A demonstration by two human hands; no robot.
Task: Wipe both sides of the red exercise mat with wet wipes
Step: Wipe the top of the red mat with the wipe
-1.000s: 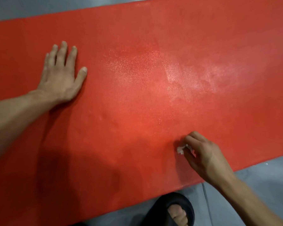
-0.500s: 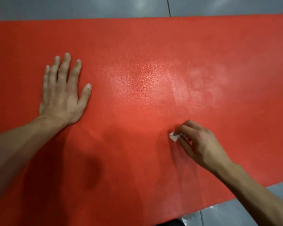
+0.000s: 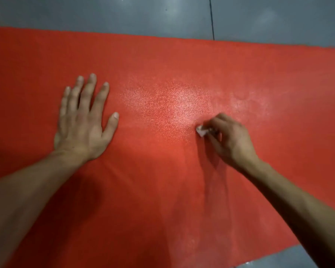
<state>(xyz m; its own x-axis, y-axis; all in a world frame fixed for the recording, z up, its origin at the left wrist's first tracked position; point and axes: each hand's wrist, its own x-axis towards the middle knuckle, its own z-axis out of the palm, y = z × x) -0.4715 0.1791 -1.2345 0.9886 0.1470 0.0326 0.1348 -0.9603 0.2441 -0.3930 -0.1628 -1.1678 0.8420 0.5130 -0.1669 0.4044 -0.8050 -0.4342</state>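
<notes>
1. Across the head view, the red exercise mat (image 3: pixel 162 190) lies flat on the grey floor (image 3: pixel 104 14), filling nearly the whole frame; its far edge runs along 12 o'clock and a near corner shows toward 5 o'clock.
2. At 9 o'clock of centre, the left hand (image 3: pixel 81 120) lies palm-down on the mat with fingers straight and spread, holding nothing, seemingly pinning the mat in place.
3. At 3 o'clock of centre, the right hand (image 3: pixel 228 138) has its fingers curled, pinching a small bunched wet wipe (image 3: pixel 201 130) against the mat; only a white corner pokes out.
4. Compared with a second ago, the right hand and wipe have travelled away from the mat's near edge toward 12 o'clock, into the shiny patch at the middle. The left hand has stayed planted.
5. I judge this a stroke in progress on the upper side; the shine ahead may be dampness or lamp glare, I cannot tell. The underside is not yet reached.
6. A dark floor seam (image 3: pixel 212 20) runs off at 1 o'clock. Nothing lies in the wipe's path; the small wipe covers little per stroke.
</notes>
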